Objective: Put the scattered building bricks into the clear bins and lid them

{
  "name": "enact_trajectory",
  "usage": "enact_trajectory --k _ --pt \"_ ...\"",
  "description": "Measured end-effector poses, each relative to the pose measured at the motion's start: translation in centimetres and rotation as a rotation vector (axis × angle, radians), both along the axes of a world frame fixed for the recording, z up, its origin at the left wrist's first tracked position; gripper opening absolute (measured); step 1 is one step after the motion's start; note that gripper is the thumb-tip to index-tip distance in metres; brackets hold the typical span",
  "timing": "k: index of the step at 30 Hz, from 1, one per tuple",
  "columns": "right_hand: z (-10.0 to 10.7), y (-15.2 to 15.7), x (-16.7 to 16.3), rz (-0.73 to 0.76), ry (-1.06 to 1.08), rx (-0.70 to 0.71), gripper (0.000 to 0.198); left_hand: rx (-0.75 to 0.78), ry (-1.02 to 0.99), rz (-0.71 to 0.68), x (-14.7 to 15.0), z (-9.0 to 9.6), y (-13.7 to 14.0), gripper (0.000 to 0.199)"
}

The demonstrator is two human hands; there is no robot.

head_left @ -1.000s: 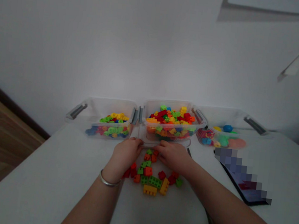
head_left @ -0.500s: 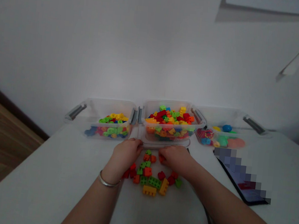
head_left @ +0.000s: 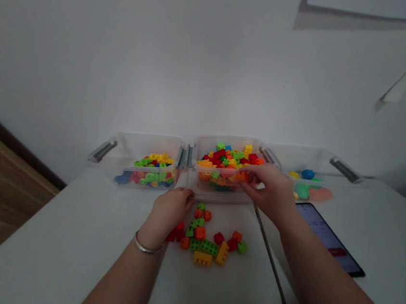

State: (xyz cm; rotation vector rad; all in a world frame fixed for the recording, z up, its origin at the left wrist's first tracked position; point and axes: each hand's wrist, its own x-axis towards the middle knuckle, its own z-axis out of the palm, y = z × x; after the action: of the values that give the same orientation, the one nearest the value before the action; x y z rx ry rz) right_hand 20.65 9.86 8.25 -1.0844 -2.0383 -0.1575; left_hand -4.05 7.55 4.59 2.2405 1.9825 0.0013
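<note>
My right hand (head_left: 269,190) is raised at the front right of the middle clear bin (head_left: 198,144). Its thumb and fingers pinch an orange building block (head_left: 242,176) by the bin's rim. Building blocks in several colours (head_left: 224,159) are heaped inside that bin. My left hand (head_left: 172,209) rests on the table left of the loose blocks, its fingers curled together; what they hold, if anything, is hidden. Between and in front of my hands lie loose green, orange, red and yellow blocks, among them a green block (head_left: 209,247) and a yellow block (head_left: 202,258).
A left clear bin (head_left: 128,139) holds small coloured pieces. The right clear bin (head_left: 297,154) has a few coloured pieces, partly behind my right hand. A phone (head_left: 331,240) lies at the right, partly behind my right forearm. A white wall (head_left: 197,64) stands behind.
My right hand has moved up and to the right, from the loose blocks to the middle bin's rim, with an orange building block in its fingers. My left hand stays in place.
</note>
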Motion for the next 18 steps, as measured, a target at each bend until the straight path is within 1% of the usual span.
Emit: enact_trajectory --k 2,6,9,12,16,18 --pt "0.1 0.5 0.7 -0.077 0.092 0.026 0.024 -0.005 0.003 -0.001 0.0 0.0 0.0 0.028" --pt "-0.4 2.4 1.8 -0.193 0.330 -0.036 0.032 -0.011 -0.003 0.006 0.2 0.2 0.0 0.027" --pt "-0.8 3.8 2.1 -0.225 0.383 -0.065 0.033 -0.014 0.001 0.016 0.2 0.2 -0.1 0.027" --pt "-0.8 4.2 1.9 -0.250 0.302 -0.089 0.029 -0.009 0.000 0.014 0.2 0.2 -0.2 0.028" --pt "-0.5 3.4 1.2 -0.193 0.049 -0.065 0.026 -0.015 -0.007 0.014 0.2 0.3 -0.2 0.028" --pt "-0.5 3.0 1.0 -0.204 -0.065 -0.028 0.027 -0.028 -0.005 0.018 0.2 0.4 -0.2 0.028"
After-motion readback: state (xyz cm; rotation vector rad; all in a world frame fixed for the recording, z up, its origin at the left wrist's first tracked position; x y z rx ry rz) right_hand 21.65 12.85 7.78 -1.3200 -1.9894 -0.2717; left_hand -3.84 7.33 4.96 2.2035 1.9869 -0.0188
